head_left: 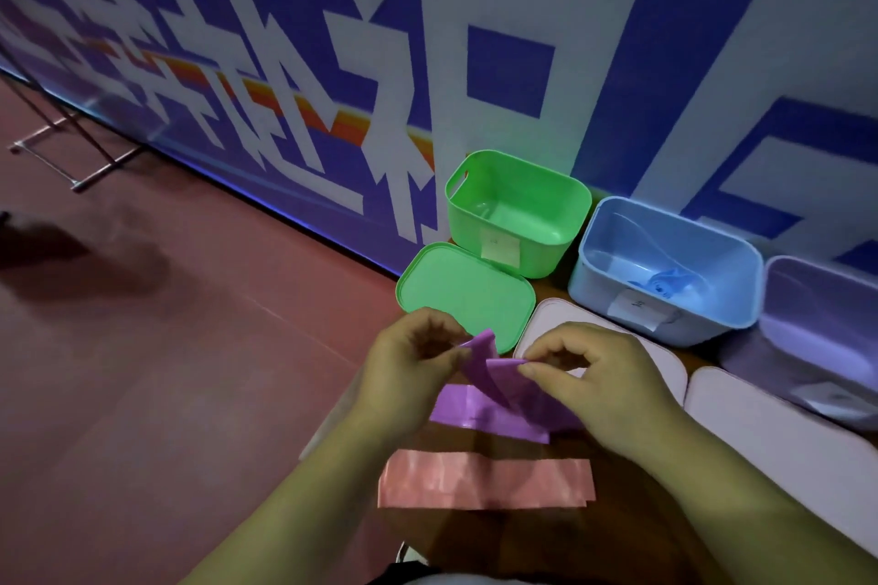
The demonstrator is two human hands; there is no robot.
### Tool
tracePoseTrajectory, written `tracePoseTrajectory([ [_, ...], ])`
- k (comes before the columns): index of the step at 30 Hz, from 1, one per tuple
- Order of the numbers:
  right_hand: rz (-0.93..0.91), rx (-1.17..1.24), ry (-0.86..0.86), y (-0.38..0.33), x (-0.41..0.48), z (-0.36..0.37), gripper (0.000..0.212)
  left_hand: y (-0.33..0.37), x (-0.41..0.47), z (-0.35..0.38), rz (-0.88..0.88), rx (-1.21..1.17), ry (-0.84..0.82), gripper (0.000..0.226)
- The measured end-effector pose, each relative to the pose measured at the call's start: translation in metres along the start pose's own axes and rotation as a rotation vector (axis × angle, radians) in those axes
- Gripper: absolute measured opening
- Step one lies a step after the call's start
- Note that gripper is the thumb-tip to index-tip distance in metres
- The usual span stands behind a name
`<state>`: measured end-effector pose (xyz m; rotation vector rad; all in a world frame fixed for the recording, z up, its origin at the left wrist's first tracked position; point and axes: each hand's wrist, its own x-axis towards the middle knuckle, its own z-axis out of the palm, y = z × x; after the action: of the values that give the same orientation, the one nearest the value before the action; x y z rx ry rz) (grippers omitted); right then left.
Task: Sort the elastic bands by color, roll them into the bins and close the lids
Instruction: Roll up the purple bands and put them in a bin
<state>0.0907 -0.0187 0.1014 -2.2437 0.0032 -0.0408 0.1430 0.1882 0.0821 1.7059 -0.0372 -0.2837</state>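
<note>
Head view: both hands work a purple band [491,378] above the table [546,546]. The left hand [418,361] pinches its lifted end with curled fingers, and the right hand [598,385] pinches the curled part just beside it. The rest of the band lies flat under them. A pink band [484,477] lies flat on the table, nearer the person.

Three open bins stand along the wall. The green bin [515,209] shows only its bare floor, and its green lid [465,287] lies flat in front, touching it. The blue bin [665,271] holds a rolled blue band [665,283]. The purple bin [822,337] is cut by the frame edge, and its inside is too dim to read. Two pale lids [560,314] [779,432] lie flat before the blue and purple bins.
</note>
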Motion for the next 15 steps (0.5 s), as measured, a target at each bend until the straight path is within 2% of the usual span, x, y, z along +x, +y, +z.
tracePoseTrajectory([
  [8,-0.17,0.042,0.093,-0.046,-0.035,-0.044,0.014,0.067,-0.018,0.01,0.029,-0.164,-0.132,0.026],
  [15,-0.2,0.081,0.235,-0.075,-0.06,-0.058,0.015,0.11,-0.052,0.014,-0.032,-0.279,-0.205,0.023],
])
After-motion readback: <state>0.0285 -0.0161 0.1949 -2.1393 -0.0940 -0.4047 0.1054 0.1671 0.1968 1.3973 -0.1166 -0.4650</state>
